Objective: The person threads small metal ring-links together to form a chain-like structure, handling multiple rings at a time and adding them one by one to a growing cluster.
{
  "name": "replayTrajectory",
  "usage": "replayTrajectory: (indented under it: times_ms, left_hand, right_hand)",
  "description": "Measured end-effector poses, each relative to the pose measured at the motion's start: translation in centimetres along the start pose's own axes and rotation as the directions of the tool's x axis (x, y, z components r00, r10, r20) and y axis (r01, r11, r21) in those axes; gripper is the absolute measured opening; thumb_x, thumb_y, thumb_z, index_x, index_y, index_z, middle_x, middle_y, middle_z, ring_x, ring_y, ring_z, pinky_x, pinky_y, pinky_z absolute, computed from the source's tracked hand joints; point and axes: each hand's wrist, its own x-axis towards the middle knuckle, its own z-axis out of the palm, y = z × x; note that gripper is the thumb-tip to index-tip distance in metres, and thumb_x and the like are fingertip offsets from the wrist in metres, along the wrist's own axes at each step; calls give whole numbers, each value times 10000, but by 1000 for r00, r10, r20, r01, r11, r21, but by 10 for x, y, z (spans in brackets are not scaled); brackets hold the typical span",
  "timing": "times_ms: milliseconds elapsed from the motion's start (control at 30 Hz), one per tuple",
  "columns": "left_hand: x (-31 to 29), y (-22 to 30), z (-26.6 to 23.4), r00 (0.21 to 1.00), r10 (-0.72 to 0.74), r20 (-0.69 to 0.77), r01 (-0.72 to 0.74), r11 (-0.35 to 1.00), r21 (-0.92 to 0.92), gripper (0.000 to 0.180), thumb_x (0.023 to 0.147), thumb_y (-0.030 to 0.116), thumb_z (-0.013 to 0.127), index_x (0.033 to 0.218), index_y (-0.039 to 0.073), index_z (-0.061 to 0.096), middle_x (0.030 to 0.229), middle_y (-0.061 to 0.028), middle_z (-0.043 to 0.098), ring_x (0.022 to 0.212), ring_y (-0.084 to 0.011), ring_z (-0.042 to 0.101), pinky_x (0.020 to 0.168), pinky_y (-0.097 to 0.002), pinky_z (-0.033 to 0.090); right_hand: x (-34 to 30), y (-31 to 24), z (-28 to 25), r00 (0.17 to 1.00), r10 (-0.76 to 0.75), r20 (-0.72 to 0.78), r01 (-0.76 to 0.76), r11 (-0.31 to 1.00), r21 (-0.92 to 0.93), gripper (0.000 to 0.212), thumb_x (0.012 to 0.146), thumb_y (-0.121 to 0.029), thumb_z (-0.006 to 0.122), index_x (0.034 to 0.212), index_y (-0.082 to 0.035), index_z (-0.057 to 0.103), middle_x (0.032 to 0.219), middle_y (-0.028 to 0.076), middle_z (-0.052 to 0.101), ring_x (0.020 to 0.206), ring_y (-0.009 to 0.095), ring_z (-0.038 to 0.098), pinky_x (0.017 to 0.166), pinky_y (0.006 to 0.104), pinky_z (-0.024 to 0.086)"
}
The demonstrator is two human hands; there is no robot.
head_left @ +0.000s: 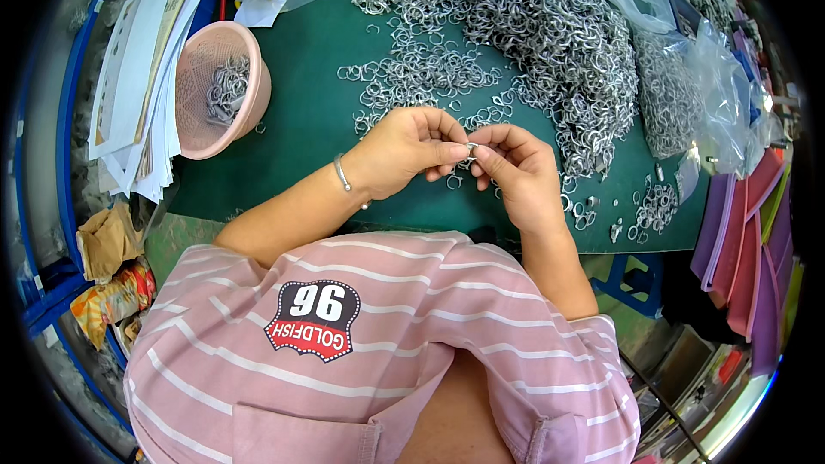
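While the fingers of the left hand and the right hand meet just right of the frame's centre, they pinch a small metal ring between thumbs and forefingers, each grip closed down to the thickness of the piece; its exact form is mostly hidden by the fingertips. Because so little of it shows between the pads, a slight slip or uneven squeeze could, I judge, shoot it loose, and it would be hard to tell from the loose rings strewn just above and beneath the hands. Both wrists are raised a little over the near edge of the green tabletop, the left forearm slanting in from the lower left with a bracelet at its wrist, the right one rising more steeply from the lower right, knuckles turned upward. Farther out, a large heap of rings fills the upper right, a smaller cluster lies at the right near the edge, and a pink basket with metal pieces inside stands at the upper left, beside stacked papers.
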Motion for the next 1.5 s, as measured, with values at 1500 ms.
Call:
replayTrajectory:
  times_ms: [1500]
  left_hand:
    - [-5,3,8,991,18,-132,-5,995,101,144,814,20,647,942,-23,599,726,-4,559,550,-46,439,461,-196,326]
  right_hand:
    - [-16,15,-13,989,-15,-147,60,949,309,128,812,22,641,936,46,618,838,115,658,697,147,642,552,222,527]
